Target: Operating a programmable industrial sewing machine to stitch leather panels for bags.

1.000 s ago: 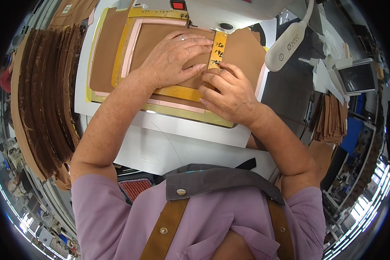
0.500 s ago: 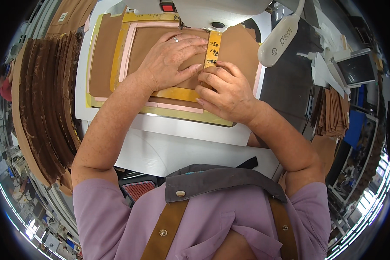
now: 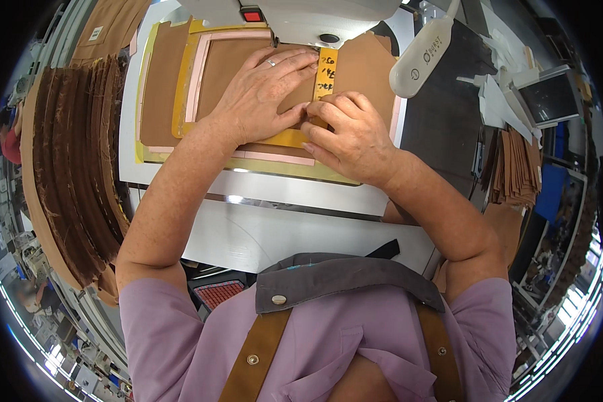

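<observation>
A brown fabric panel (image 3: 238,65) lies flat inside a yellow frame (image 3: 326,67) marked with black handwriting. Pale pink strips (image 3: 268,156) edge the frame and the yellowish board (image 3: 328,175) under it. My left hand (image 3: 264,94), with a ring on one finger, rests flat on the panel, fingers stretched toward the frame's right bar. Around the near right corner of the frame, my right hand (image 3: 351,134) has its fingers curled, thumb at the near bar; the fingertips are partly hidden. Just beyond my hands stands the white sewing machine head (image 3: 321,20).
Thick stacks of dark brown pieces (image 3: 73,167) hang at the left. A white handheld-shaped lamp or control (image 3: 422,57) hangs at the right, near a small screen (image 3: 549,104) and a bundle of brown pieces (image 3: 515,167). The white tabletop (image 3: 248,231) runs toward me.
The board with frame and panel has slid slightly away from me, and a metal strip now shows at the table's gap. My right fingers are more tightly curled; my left stays flat.
</observation>
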The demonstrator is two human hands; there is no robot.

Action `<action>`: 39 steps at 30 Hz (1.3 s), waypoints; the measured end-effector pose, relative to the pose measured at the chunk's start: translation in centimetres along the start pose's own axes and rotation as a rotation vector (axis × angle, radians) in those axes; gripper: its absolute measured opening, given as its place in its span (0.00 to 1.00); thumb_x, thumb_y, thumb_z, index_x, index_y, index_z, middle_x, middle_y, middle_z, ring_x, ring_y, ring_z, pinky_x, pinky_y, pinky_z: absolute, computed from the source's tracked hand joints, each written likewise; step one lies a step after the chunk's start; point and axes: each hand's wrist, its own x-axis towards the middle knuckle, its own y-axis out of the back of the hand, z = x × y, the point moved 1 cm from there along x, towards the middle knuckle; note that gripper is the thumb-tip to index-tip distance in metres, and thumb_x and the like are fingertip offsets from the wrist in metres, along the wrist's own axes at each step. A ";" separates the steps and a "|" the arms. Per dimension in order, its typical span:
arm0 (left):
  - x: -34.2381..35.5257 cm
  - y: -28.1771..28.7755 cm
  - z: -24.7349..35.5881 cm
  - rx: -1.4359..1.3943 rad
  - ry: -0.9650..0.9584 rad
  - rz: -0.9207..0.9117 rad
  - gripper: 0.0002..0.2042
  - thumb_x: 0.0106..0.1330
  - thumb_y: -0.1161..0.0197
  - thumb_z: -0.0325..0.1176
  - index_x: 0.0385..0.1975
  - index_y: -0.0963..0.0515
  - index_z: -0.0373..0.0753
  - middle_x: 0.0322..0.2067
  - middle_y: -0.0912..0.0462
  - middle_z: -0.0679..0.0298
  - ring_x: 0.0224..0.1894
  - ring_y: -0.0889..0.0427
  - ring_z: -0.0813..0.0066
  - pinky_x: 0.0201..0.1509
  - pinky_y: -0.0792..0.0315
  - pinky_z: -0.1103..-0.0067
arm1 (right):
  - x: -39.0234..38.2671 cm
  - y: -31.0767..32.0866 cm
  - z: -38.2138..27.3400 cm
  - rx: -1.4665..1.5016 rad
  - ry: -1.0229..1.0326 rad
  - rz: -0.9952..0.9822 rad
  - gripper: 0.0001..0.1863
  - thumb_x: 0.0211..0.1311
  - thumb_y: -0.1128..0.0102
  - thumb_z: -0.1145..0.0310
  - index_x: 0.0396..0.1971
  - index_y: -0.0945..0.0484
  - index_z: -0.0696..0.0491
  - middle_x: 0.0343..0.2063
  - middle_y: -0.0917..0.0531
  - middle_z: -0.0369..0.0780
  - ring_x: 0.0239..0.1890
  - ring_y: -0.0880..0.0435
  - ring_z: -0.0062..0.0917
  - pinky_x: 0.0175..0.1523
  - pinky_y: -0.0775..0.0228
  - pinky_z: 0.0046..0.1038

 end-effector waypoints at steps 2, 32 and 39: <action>0.2 0.3 0.3 0.051 0.010 0.022 0.27 0.60 0.32 0.38 0.62 0.23 0.45 0.65 0.26 0.65 0.68 0.29 0.69 0.73 0.39 0.59 | 0.0 0.1 0.1 0.000 -0.023 -0.008 0.13 0.51 0.27 0.62 0.35 0.18 0.48 0.41 0.19 0.35 0.45 0.21 0.27 0.52 0.30 0.35; 0.1 -0.2 -1.7 0.132 0.010 0.124 0.18 0.66 0.38 0.45 0.53 0.16 0.46 0.54 0.14 0.70 0.54 0.17 0.70 0.75 0.42 0.60 | 0.9 -0.1 6.0 -0.057 -0.137 0.052 0.16 0.58 0.26 0.65 0.44 0.17 0.54 0.44 0.17 0.43 0.48 0.15 0.38 0.57 0.23 0.43; 1.5 -0.8 -2.9 0.069 0.092 0.088 0.19 0.65 0.39 0.44 0.53 0.15 0.48 0.47 0.12 0.65 0.51 0.16 0.69 0.75 0.43 0.60 | 1.0 -0.3 7.1 -0.141 -0.206 0.043 0.13 0.60 0.29 0.65 0.44 0.17 0.51 0.52 0.15 0.36 0.58 0.17 0.31 0.58 0.28 0.42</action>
